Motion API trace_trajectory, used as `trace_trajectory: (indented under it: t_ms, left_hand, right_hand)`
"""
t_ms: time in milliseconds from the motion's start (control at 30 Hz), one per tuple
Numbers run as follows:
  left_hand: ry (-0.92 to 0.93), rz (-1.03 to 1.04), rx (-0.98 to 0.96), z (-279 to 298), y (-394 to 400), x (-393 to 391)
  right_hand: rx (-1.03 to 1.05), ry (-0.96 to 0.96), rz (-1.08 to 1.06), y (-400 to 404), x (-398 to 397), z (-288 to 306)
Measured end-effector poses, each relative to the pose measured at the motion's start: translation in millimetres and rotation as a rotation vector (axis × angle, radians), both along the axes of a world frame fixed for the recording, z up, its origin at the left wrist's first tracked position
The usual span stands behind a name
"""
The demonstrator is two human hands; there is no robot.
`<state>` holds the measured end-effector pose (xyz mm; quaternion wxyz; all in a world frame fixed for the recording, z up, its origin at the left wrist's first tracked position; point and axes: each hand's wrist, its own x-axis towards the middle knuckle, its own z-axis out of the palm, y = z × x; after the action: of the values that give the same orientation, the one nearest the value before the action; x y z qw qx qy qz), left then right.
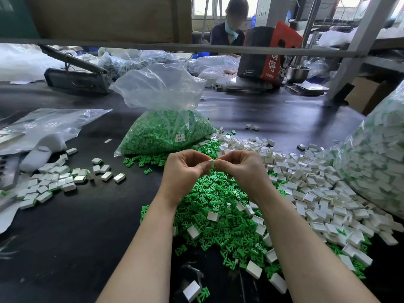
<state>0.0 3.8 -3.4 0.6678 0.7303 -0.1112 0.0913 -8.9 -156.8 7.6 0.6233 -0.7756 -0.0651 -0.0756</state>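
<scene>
Two hands work here, and between them is one small white shell [211, 163]. The left hand [185, 169] pinches it between thumb and forefinger, the other fingers curled under. The right hand [240, 169] has its fingertips bunched tight against the shell's right end. Whether those fingertips also hold a green part cannot be told. The shell is a plain, pale, boxy bit of plastic, and only a corner of it shows past the fingertips.

Directly beneath the fingers lies one heap of green inserts [218, 204], far too many to count, with about ten white shells scattered on top. To the right of the fingers spreads one heap of loose white shells [306, 182], also past counting. Beyond that, at the far right, stands one large clear bag [376, 162] packed with white and green pieces. Just beyond the fingertips sits one clear bag of green inserts [166, 132], its neck standing open. Well to the left of the fingers, one loose pile of white blocks with green edges [54, 180] lies on the black table [87, 226].
</scene>
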Motion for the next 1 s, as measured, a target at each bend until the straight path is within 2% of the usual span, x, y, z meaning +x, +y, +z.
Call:
trace_trajectory:
  t_ms: [433, 633, 833, 1000]
  left_hand:
    - [-0.034, 0.011, 0.023, 1.9, -1.0, 0.4]
    - [-0.024, -0.012, -0.026, 1.2, 0.3, 1.5]
    - [0.011, -0.073, -0.004, 0.9, 2.4, 3.3]
    - [0.130, -0.148, 0.089, 0.3, 0.1, 3.4]
  right_hand:
    - [-0.016, -0.060, 0.007, 0.1, 1.4, -1.9]
    - [0.054, -0.025, 0.030, -0.7, -0.4, -3.9]
    - [-0.262, -0.024, 0.124, -0.2, 2.2, -3.1]
    - [-0.178, -0.009, 0.163, 0.9, 3.8, -4.3]
